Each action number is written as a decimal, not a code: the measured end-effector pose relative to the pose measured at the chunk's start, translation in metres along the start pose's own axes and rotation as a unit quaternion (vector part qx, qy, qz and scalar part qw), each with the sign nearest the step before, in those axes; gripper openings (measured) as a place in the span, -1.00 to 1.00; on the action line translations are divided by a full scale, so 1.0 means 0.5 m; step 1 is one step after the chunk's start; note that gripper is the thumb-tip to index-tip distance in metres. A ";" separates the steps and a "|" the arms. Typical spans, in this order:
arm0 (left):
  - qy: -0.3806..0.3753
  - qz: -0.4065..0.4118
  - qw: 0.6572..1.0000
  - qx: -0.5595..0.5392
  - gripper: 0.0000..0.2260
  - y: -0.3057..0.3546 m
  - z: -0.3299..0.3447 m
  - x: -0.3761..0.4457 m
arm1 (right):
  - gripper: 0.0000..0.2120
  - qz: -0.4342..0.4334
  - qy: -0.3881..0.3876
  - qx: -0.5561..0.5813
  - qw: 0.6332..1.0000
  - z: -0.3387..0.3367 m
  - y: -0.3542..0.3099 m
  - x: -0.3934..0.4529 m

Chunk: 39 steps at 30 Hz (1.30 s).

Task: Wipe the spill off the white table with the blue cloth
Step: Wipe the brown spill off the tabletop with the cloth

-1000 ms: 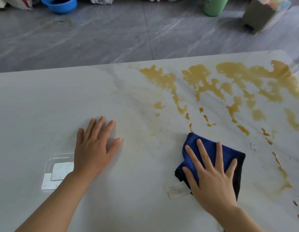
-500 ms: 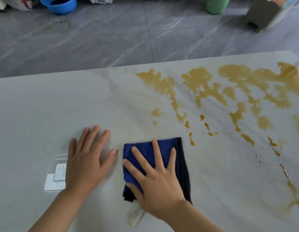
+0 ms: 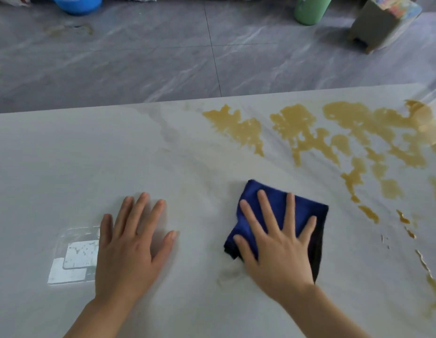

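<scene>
Right hand (image 3: 278, 242) flat on blue cloth (image 3: 273, 198), slightly blurred.

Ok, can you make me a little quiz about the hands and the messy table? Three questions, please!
1. True or false: the blue cloth is folded and lies under the right hand.
2. Which way from the cloth is most of the brown spill? A) nearer the person and to the left B) farther away and to the right C) under the left hand
3. Fill in: the left hand lies flat on the white ____, fingers spread.

Key: 1 true; 2 B; 3 table.
</scene>
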<state>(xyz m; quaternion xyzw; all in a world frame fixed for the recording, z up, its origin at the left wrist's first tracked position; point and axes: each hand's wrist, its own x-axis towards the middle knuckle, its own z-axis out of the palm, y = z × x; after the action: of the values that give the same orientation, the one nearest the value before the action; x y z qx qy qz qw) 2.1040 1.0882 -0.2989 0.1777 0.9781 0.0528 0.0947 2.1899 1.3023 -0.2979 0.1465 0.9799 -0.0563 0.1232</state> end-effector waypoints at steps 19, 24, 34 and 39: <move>0.027 -0.003 0.999 -0.035 -0.35 -0.006 0.009 0.002 | -0.45 0.030 0.055 0.015 0.998 -0.017 0.049 0.158; 0.035 -0.002 0.998 -0.046 -0.36 0.002 0.006 0.001 | -0.46 -0.125 0.028 -0.012 0.992 -0.019 -0.058 0.139; 0.068 0.013 0.997 -0.034 -0.40 -0.004 0.016 0.005 | -0.47 0.000 0.056 0.019 0.998 -0.057 0.044 0.310; 0.062 0.008 0.997 -0.050 -0.42 -0.005 0.017 0.004 | -0.47 -0.083 0.064 -0.006 0.994 -0.030 -0.017 0.175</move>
<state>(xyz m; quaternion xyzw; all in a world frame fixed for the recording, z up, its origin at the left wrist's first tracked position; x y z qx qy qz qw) 2.1031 1.0870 -0.3078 0.1767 0.9769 0.1128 0.0421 2.1029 1.3203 -0.3055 0.0668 0.9949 -0.0507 0.0558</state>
